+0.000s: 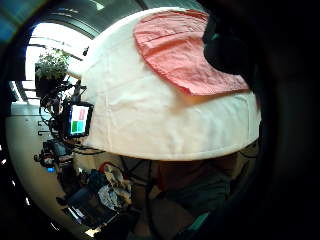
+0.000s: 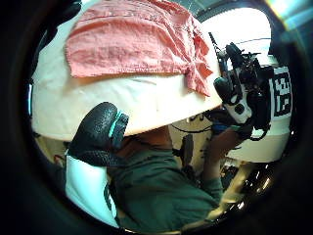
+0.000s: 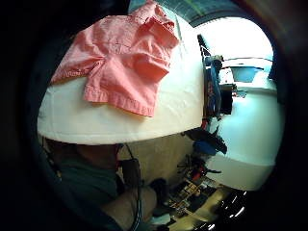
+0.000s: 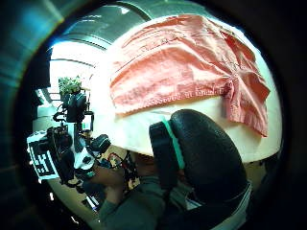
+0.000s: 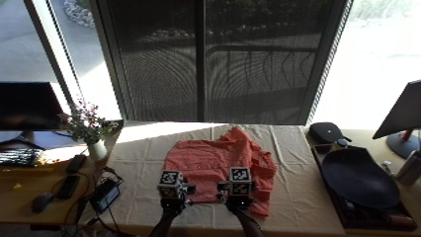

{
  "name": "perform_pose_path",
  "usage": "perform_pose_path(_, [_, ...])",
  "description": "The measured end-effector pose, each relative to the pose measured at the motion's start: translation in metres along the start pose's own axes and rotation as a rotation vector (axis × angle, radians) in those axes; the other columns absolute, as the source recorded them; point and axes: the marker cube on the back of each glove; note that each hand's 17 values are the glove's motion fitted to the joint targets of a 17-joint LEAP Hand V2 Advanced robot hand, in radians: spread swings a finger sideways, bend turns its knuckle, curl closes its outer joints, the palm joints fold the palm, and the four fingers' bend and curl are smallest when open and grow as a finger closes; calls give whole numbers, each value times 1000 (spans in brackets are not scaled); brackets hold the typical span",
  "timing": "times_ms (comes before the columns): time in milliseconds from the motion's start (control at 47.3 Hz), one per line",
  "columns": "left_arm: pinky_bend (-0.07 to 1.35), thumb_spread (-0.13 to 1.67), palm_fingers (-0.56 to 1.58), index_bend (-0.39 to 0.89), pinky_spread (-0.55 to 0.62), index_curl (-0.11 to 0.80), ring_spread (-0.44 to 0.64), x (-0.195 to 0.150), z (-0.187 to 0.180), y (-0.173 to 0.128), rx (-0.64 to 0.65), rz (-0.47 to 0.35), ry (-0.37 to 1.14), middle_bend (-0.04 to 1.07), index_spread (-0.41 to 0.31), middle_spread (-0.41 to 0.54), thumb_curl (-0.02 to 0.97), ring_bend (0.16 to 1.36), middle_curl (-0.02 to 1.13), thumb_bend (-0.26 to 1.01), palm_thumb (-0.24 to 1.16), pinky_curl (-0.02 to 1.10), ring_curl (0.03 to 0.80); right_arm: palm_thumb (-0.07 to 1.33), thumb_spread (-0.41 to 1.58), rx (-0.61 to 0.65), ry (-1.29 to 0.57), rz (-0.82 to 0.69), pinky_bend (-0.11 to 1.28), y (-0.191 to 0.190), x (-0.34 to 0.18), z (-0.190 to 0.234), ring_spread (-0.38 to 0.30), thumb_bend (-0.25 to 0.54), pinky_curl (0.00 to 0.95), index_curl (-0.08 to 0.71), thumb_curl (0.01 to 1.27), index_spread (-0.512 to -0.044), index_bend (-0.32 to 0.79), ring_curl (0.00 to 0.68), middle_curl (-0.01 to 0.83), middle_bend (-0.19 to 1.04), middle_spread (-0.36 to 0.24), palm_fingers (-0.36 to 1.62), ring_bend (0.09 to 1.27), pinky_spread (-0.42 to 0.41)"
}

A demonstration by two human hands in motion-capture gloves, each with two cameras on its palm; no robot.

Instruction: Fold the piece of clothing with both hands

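Cream-covered surface [image 5: 145, 163] carries a coral-pink shirt [image 5: 210, 160] lying roughly at its middle, spread mostly flat, one sleeve bunched and creased at the person's right side. Left hand [image 5: 172, 197] and right hand [image 5: 238, 196] sit side by side, apart from each other, at the shirt's near hem. Whether either hand touches or pinches the cloth, and how the fingers stand, cannot be determined. A small potted plant [image 5: 89, 129] stands at the surface's left edge.
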Motion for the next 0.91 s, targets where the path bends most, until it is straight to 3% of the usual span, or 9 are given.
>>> perform_pose_path(127, [699,695,415,-31,26,-12,36,4,0,2,-3,18,-11,281,-16,-13,126,603,170,196,382,238,219,306,794,4,-11,-9,599,4,-4,-3,109,196,204,97,88,-288,154,63,79,172,-4,182,199,184])
perform_pose_path(275, [772,886,336,25,32,2,50,5,5,0,-34,39,-16,313,-20,-15,178,669,240,163,423,294,273,319,1057,33,24,12,635,3,-3,-2,141,182,252,148,129,-351,160,96,127,177,-3,141,199,223])
perform_pose_path(571, [810,1013,280,80,51,45,66,11,5,-7,6,57,11,332,-25,-6,247,710,311,70,462,328,306,329,1245,60,27,-43,647,15,-7,-13,163,124,293,219,185,-386,163,145,192,177,-2,111,207,246])
perform_pose_path(740, [809,1035,268,87,60,73,72,13,-10,9,-38,60,-8,327,-27,-5,276,716,334,23,483,334,314,299,1243,64,13,-51,655,10,-4,-7,167,61,308,244,203,-391,157,166,217,176,-2,100,209,248])
perform_pose_path(909, [810,1049,261,88,68,93,75,10,-8,5,-25,63,5,320,-27,-4,299,722,351,-13,502,339,320,263,1216,42,39,-59,670,14,7,-12,170,-4,323,254,215,-391,147,189,237,177,-2,88,221,249])
